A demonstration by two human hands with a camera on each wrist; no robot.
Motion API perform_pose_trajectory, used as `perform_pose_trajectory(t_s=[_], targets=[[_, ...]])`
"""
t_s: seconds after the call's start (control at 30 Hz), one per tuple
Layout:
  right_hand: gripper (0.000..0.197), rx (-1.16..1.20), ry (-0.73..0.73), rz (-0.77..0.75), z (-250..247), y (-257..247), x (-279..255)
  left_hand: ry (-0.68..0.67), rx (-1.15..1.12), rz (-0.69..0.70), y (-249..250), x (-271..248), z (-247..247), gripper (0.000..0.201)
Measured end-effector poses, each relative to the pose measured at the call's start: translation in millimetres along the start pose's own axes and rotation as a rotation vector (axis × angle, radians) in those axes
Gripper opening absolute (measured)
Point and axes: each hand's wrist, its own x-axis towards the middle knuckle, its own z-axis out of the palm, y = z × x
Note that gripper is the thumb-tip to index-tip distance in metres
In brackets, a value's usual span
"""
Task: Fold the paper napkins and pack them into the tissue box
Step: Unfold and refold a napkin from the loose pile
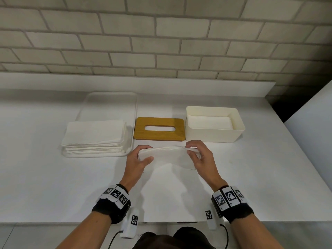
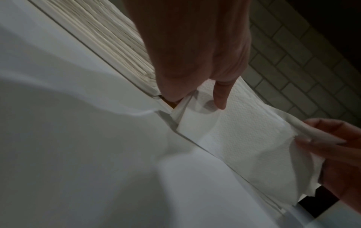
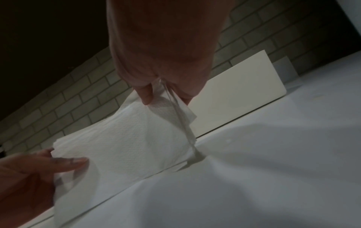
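A white paper napkin hangs doubled over just above the table, in front of the wooden lid. My left hand pinches its left end between thumb and fingers, also seen close up on the napkin. At the right end my right hand pinches the layered edges of the napkin. The cream tissue box stands open at the back right with white napkins lying flat inside. A stack of unfolded napkins sits on a clear tray at the left.
The wooden lid with its oval slot lies flat between the clear tray and the box. A brick wall and a low white ledge close off the back. A white panel rises at the right edge.
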Motion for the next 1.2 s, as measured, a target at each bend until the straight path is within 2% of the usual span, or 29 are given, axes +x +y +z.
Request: perform_pose_trajectory(t_s=[0.1, 0.2, 0.3, 0.4, 0.5, 0.6, 0.67, 0.8, 0.87, 0.93, 1.03, 1.1, 1.2], targets=[[0.03, 0.023, -0.019, 0.046, -1, -2, -1, -0.01, 0.008, 0.031, 0, 1, 1, 0.04], [0.032, 0.013, -0.021, 0.016, -1, -1, -1, -0.002, 0.039, 0.088, 2, 1, 2, 0.041], [0.03, -0.031, -0.015, -0.052, -1, 3, 0, -0.042, 0.049, 0.116, 5, -1, 6, 0.028], [0.024, -0.002, -0.001, 0.033, -2, 1, -1, -0.049, 0.038, 0.1, 3, 0, 5, 0.02], [0.02, 0.071, 0.02, 0.165, -3, -4, -2, -0.037, 0.014, 0.044, 1, 2, 4, 0.035], [0.032, 0.132, -0.004, 0.238, -3, 1, -5, -0.016, 0.076, 0.007, -3, 2, 5, 0.054], [0.039, 0.151, -0.027, 0.284, -5, 5, -4, -0.008, 0.079, -0.002, -1, 2, 7, 0.054], [0.034, 0.206, -0.02, 0.334, -6, 8, -2, -0.022, 0.042, -0.009, -2, 6, 4, 0.06], [0.038, 0.239, -0.047, 0.4, -4, 9, -3, -0.029, 0.027, -0.091, -5, 6, 4, 0.055], [0.033, 0.211, -0.059, 0.44, -1, 11, -3, -0.03, 0.054, -0.144, -8, 7, 4, 0.043], [0.022, 0.121, -0.065, 0.465, -1, 9, -1, -0.006, 0.092, -0.141, -4, 6, 3, 0.024], [0.021, 0.147, -0.06, 0.492, -3, 4, 0, -0.009, 0.091, -0.111, 3, 9, 1, 0.021], [0.022, 0.343, -0.088, 0.564, -10, -11, 1, -0.096, 0.12, -0.09, 22, 17, -8, 0.026]])
